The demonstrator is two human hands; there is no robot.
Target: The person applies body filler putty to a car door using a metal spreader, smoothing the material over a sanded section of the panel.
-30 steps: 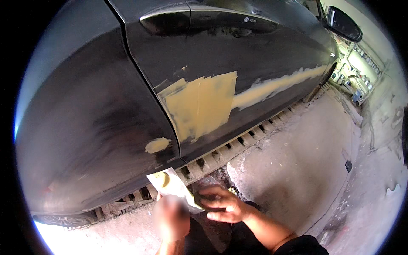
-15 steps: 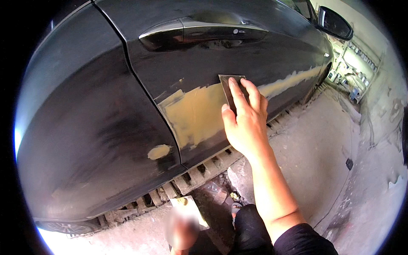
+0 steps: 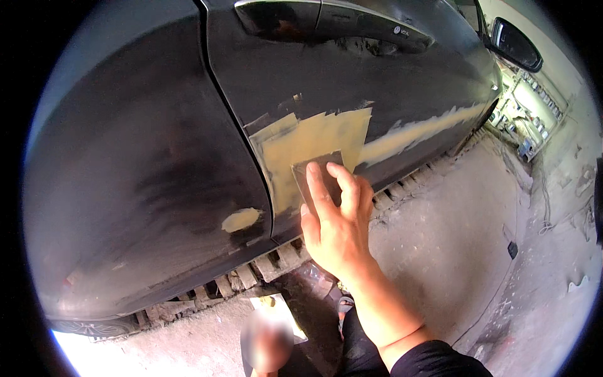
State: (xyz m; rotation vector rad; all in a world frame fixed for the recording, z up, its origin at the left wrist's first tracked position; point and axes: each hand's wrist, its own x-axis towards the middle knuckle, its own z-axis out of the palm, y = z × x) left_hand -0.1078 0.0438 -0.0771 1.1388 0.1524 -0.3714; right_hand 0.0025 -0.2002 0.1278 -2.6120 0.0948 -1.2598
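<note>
My right hand [image 3: 339, 226] grips a thin, dark flat putty spreader [image 3: 320, 179], its fingers stretched over the blade. The spreader lies against the yellowish filler patch [image 3: 333, 132] on the dark car door [image 3: 377, 81]. Below it, my left hand [image 3: 267, 345] is smeared by a blur; it holds a white putty board [image 3: 286, 317] with a dab of yellow putty [image 3: 271, 303] near its far edge. A small oval filler spot [image 3: 242, 220] sits left of the door seam, and a paler filler strip [image 3: 421, 135] runs along the door toward the right.
A door handle [image 3: 333, 25] spans the panel above the patch, and a side mirror [image 3: 516, 45] juts out at the upper right. Under the car's edge runs a slatted grating [image 3: 242, 276]. A lit shelf [image 3: 534, 107] with containers stands at the far right. A cable [image 3: 496, 301] lies on the floor.
My right hand and the spreader have moved down and left over the patch, exposing more filler at its upper right. The view has shifted; my left hand still holds the board low down.
</note>
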